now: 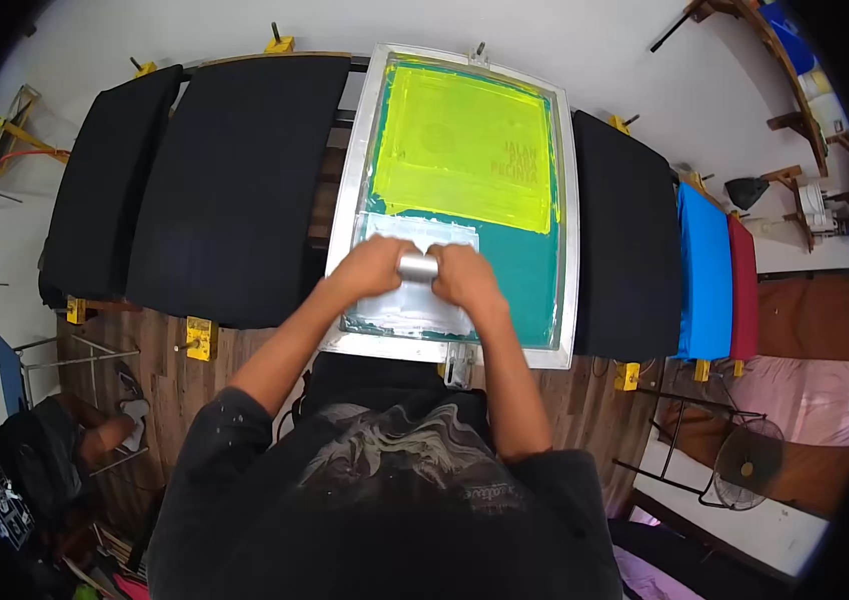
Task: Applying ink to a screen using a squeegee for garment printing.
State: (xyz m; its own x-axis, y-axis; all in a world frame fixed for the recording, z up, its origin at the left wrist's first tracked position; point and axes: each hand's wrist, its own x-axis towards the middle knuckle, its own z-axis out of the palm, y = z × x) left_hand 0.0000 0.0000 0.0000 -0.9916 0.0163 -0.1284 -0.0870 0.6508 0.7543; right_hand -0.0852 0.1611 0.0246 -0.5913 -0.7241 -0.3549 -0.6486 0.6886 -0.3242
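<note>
Both my hands grip a silver squeegee bar (417, 266), my left hand (366, 268) at its left end and my right hand (462, 272) at its right end, fingers wrapped round it. The bar is over a pale, whitish ink patch (407, 312) in the lower left of a screen printing frame (568, 270) with a silver rim. Fluorescent yellow (454, 110) covers the upper part of the mesh, with faint lettering at its right. Teal mesh (518, 285) shows at the lower right.
Black-covered platens (224, 170) flank the frame, with a blue one (702, 270) and a red one (742, 280) farther right. Yellow clamps (200, 338) line their edges. A seated person (54, 450) is at lower left, a fan (747, 462) at lower right. Wall shelves (794, 140) hang at upper right.
</note>
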